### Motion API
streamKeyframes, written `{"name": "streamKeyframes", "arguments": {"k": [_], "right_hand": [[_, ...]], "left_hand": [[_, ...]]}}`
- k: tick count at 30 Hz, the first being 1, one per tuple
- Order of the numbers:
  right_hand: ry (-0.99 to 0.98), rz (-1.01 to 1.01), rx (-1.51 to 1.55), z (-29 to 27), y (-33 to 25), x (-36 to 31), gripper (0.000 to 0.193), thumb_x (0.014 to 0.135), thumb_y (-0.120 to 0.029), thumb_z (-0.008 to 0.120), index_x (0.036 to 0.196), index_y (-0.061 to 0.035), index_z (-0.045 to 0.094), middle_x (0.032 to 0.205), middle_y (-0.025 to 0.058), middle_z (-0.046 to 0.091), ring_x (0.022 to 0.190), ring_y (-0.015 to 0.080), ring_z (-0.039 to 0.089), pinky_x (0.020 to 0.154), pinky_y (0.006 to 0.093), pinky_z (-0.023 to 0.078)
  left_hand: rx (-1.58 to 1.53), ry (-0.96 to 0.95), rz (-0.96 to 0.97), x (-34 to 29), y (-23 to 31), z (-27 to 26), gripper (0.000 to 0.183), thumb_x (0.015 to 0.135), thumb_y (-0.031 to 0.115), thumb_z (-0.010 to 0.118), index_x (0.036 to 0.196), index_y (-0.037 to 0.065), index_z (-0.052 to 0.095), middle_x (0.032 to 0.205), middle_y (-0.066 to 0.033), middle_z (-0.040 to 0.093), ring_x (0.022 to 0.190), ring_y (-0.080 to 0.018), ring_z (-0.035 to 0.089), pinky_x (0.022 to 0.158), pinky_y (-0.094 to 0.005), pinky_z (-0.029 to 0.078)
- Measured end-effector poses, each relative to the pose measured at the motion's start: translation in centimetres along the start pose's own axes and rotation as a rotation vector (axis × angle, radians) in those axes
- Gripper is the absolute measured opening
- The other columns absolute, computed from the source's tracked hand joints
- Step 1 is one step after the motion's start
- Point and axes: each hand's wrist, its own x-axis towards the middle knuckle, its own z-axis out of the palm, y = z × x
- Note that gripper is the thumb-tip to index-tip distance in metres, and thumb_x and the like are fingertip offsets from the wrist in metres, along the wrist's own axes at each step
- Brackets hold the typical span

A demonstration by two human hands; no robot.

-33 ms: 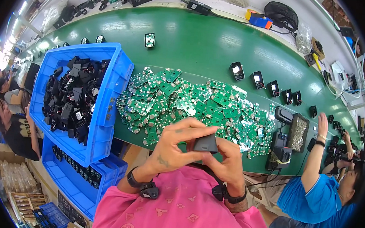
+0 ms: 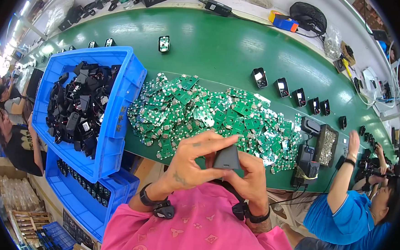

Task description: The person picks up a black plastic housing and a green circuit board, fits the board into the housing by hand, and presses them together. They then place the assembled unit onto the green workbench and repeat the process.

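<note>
A small black plastic case (image 2: 227, 158) is held between my two hands in front of my chest. My left hand (image 2: 198, 158) grips it with thumb and fingers on its left side and edges. My right hand (image 2: 248, 170) closes on its right side, with some fingertips hidden behind it. One smooth face of the case is turned up toward me, and its inside is out of sight. Just beyond my hands spreads a heap of green circuit boards (image 2: 242, 108) on the green table (image 2: 205, 38).
At left, a blue bin (image 2: 118, 115) holds many black cases with wires; another blue bin (image 2: 74, 202) sits below. Open black cases (image 2: 259, 77) line the far right side. A tray of small metal parts (image 2: 327, 146) stands near a co-worker in blue (image 2: 341, 216).
The black case has tipped slightly in my fingers, showing more of its upper face. The co-worker's raised hand at the right has shifted a little.
</note>
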Motion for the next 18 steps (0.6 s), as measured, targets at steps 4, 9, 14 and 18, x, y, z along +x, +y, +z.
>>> {"name": "streamKeyframes", "arguments": {"k": [4, 9, 14, 18], "right_hand": [[0.027, -0.054, -0.051, 0.0, -0.2, -0.5, 0.027, 0.069, -0.004, 0.072, 0.095, 0.0030, 0.066, 0.079, 0.0131, 0.067, 0.067, 0.0250, 0.066, 0.061, 0.0326, 0.050], [0.049, -0.155, -0.122, -0.5, 0.2, -1.3, 0.028, 0.070, -0.003, 0.072, 0.097, 0.0028, 0.066, 0.082, 0.0134, 0.067, 0.069, 0.0257, 0.067, 0.062, 0.0332, 0.052], [0.090, 0.120, 0.221, 0.0, -1.8, -1.9, 0.037, 0.080, -0.004, 0.076, 0.113, 0.0054, 0.062, 0.095, 0.0075, 0.070, 0.084, 0.0116, 0.066, 0.073, 0.0260, 0.052], [0.123, 0.230, 0.222, 0.0, -2.0, -1.9, 0.033, 0.084, -0.007, 0.074, 0.112, 0.0056, 0.062, 0.087, 0.0077, 0.071, 0.076, 0.0089, 0.067, 0.064, 0.0253, 0.054]], "left_hand": [[0.056, -0.013, 0.126, -0.3, -0.2, 0.3, 0.060, 0.066, 0.008, 0.085, 0.123, 0.000, 0.066, 0.112, -0.0135, 0.066, 0.094, -0.0202, 0.065, 0.078, -0.0286, 0.052], [0.006, -0.098, 0.102, -0.5, 0.0, 0.8, 0.056, 0.068, 0.007, 0.082, 0.121, -0.001, 0.066, 0.116, -0.0188, 0.068, 0.100, -0.0282, 0.069, 0.084, -0.0331, 0.055], [-0.173, -0.026, -0.087, -0.1, -0.4, 1.7, 0.044, 0.081, 0.009, 0.071, 0.123, -0.002, 0.065, 0.109, -0.0173, 0.070, 0.090, -0.0210, 0.070, 0.074, -0.0293, 0.056], [-0.352, 0.025, -0.243, 0.2, -1.4, 3.3, 0.038, 0.091, 0.010, 0.062, 0.126, -0.003, 0.063, 0.108, -0.0149, 0.071, 0.083, -0.0114, 0.066, 0.062, -0.0223, 0.053]]}}
